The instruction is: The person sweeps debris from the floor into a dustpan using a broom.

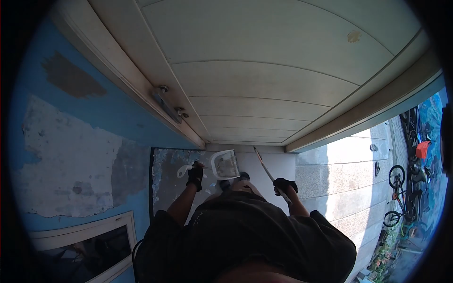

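My left hand (195,175), in a black fingerless glove, is closed around the white handle (184,170) of a dustpan. The dustpan's white scoop (225,165) hangs to the right of that hand, with grey dirt or stains on its inside, above my feet. My right hand (285,185), gloved the same way, is wrapped round a thin pale stick (267,170) that slants up and left towards the base of the door. The stick's far end is narrow and dark, too small to identify.
A cream panelled door (250,80) with a metal handle (166,104) stands in front. Left is a blue wall (113,111) with patches and a window (85,254). Paving (339,174), a bicycle (398,198) and a red-orange object (423,149) are at right.
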A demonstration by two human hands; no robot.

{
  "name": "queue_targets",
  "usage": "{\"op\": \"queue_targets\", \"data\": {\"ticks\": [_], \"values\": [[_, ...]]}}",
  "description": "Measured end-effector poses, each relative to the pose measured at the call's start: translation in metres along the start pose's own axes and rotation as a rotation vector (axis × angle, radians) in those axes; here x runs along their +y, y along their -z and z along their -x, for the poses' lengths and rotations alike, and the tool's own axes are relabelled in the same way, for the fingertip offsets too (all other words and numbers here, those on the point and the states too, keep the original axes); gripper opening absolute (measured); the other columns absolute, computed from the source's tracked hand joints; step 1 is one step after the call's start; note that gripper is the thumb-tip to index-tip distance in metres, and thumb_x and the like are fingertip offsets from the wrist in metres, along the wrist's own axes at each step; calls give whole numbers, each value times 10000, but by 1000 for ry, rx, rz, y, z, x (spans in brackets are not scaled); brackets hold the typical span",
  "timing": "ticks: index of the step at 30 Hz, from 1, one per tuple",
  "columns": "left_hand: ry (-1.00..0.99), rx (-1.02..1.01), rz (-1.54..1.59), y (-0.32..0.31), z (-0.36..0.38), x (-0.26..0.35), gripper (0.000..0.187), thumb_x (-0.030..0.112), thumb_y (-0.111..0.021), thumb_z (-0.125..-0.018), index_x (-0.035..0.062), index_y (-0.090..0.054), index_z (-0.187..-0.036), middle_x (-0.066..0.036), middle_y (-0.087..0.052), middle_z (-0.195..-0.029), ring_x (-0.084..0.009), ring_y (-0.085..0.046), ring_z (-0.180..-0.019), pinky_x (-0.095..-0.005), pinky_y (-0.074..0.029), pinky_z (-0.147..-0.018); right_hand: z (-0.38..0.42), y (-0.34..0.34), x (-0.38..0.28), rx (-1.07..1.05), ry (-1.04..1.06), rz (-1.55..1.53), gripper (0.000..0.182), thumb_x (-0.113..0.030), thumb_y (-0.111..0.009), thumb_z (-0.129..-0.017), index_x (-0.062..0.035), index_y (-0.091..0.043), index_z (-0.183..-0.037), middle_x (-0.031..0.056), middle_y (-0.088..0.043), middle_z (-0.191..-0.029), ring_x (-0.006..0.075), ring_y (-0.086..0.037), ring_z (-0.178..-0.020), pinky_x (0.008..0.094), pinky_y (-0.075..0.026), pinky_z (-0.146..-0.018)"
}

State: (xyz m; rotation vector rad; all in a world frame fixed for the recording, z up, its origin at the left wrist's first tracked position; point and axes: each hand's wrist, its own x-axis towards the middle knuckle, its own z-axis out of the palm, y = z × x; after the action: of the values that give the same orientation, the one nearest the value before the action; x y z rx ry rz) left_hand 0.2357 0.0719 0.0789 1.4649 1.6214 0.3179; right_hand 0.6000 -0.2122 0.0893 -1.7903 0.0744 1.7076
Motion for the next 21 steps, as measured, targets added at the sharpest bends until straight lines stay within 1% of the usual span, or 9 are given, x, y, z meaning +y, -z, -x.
{"op": "queue_targets", "data": {"ticks": [3,5,7,8,12,14,17,18,21], "values": [[61,62,65,16,-20,-35,246,283,-452,-893,150,-646,-821,-126,-641,-938,-302,-594,-962,-404,-446,-854,-18,-11,-9,-30,-103,105,158,-184,-560,-833,-60,-504,-754,100,-508,-543,222,-490,-408,349,-442,-395],[-161,57,12,23,-43,-71,233,253,-460,-887,152,-652,-804,-123,-646,-921,-292,-602,-940,-392,-449,-851,-6,-24,-25,-54,-95,127,173,-192,-550,-848,-66,-465,-765,89,-500,-561,202,-475,-425,346,-434,-400],[-83,68,26,46,-29,-55,247,273,-462,-880,141,-659,-809,-124,-647,-927,-287,-602,-944,-398,-447,-853,-8,-37,-32,-66,-100,200,181,-196,-551,-847,-63,-463,-763,95,-502,-557,203,-478,-421,343,-432,-396],[-25,90,43,57,-30,-47,265,293,-465,-873,130,-665,-814,-125,-648,-932,-282,-601,-949,-404,-444,-855,-3,-45,-36,-86,-107,119,173,-193,-545,-848,-61,-468,-766,93,-504,-559,203,-480,-422,344,-441,-401],[-40,71,-22,92,-58,-72,242,264,-472,-874,128,-660,-806,-120,-646,-916,-279,-598,-945,-404,-444,-849,-6,-95,-38,-16,-63,141,168,-192,-547,-838,-57,-472,-773,91,-509,-569,201,-486,-433,345,-455,-415],[-146,66,113,111,-71,-95,232,253,-476,-877,131,-656,-795,-117,-647,-911,-276,-601,-935,-403,-445,-847,-25,-120,-28,1,-113,153,164,-191,-548,-830,-52,-474,-787,89,-515,-583,198,-496,-450,342,-465,-431],[-71,47,141,146,-95,-127,219,251,-485,-877,135,-654,-799,-111,-647,-926,-271,-597,-945,-395,-444,-844,-36,-172,-16,68,-104,145,160,-197,-542,-831,-52,-477,-812,82,-519,-596,192,-504,-463,337,-466,-439],[-157,37,77,159,-109,-140,235,268,-485,-886,130,-652,-796,-96,-644,-923,-251,-590,-950,-376,-442,-834,-39,-194,-11,62,-110,143,160,-197,-542,-831,-52,-477,-812,82,-519,-596,192,-504,-463,337,-466,-439],[-124,30,115,194,-118,-157,253,275,-478,-894,119,-650,-793,-90,-643,-916,-239,-586,-955,-375,-439,-832,-38,-240,-10,140,-48,160,161,-202,-538,-857,-57,-482,-814,88,-492,-565,203,-487,-438,344,-436,-406]]}}
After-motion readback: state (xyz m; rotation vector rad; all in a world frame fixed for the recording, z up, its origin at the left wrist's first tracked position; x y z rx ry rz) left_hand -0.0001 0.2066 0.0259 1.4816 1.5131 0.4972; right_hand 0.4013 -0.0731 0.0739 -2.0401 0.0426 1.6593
